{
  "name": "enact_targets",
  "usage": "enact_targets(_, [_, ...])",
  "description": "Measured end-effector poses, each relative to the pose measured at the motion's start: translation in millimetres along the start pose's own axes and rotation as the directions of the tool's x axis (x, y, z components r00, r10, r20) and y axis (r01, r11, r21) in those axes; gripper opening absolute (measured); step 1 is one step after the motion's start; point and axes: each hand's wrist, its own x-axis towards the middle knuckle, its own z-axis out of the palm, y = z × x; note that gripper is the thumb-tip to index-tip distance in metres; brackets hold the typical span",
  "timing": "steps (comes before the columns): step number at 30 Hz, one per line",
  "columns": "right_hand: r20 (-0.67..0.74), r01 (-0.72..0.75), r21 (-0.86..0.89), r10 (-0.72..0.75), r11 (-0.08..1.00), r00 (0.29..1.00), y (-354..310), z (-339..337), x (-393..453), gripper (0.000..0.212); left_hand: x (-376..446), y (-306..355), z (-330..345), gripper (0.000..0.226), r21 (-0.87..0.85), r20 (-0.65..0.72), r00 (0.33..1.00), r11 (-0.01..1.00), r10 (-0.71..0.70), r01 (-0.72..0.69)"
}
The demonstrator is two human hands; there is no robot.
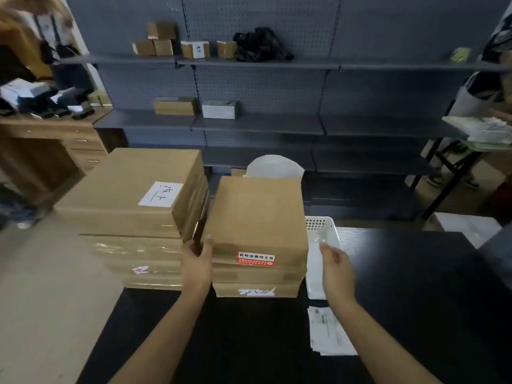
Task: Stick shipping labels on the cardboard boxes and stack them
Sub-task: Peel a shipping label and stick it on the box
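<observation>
A short stack of flat cardboard boxes stands on the black table in front of me; its top box point(257, 214) bears a red seal sticker point(256, 258) on its near edge and no white label on its lid. My left hand point(198, 257) grips the top box's near left corner. My right hand point(336, 268) hovers just right of the stack, fingers apart, holding nothing. A taller stack of boxes sits to the left, and its top box point(130, 187) carries a white label point(160, 194). Shipping label sheets point(328, 331) lie on the table by my right forearm.
A white plastic basket point(321, 253) sits right of the short stack. Behind the table runs grey metal shelving point(257, 123) with small boxes. A wooden desk point(47, 145) stands far left. A person stands at a folding table point(454, 162) on the right.
</observation>
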Motion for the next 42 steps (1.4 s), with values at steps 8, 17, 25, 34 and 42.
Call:
enact_targets(8, [0.120, -0.057, 0.001, 0.056, 0.998, 0.991, -6, 47, 46, 0.069, 43, 10, 17, 0.061, 0.035, -0.009, 1.000, 0.999, -0.015, 0.015])
enact_targets(17, [0.111, -0.081, 0.040, 0.076, 0.996, 0.991, 3, 60, 51, 0.049, 56, 7, 22, 0.061, -0.027, 0.072, 0.994, 0.996, -0.084, 0.086])
enact_targets(25, [0.073, -0.093, 0.063, 0.089, 0.994, 0.993, 7, 54, 32, 0.039, 39, -3, 12, 0.057, -0.003, 0.062, 0.997, 0.999, -0.043, 0.043])
enact_targets(34, [0.026, -0.014, 0.133, 0.011, 0.991, 1.000, 28, 28, -23, 0.030, -11, -19, -16, 0.055, -0.047, 0.097, 0.994, 0.998, 0.057, -0.052])
enact_targets(42, [0.007, 0.089, 0.100, -0.090, 0.991, 0.996, 71, -5, -93, 0.032, -96, -53, -58, 0.047, -0.050, 0.047, 0.996, 0.996, 0.075, -0.073])
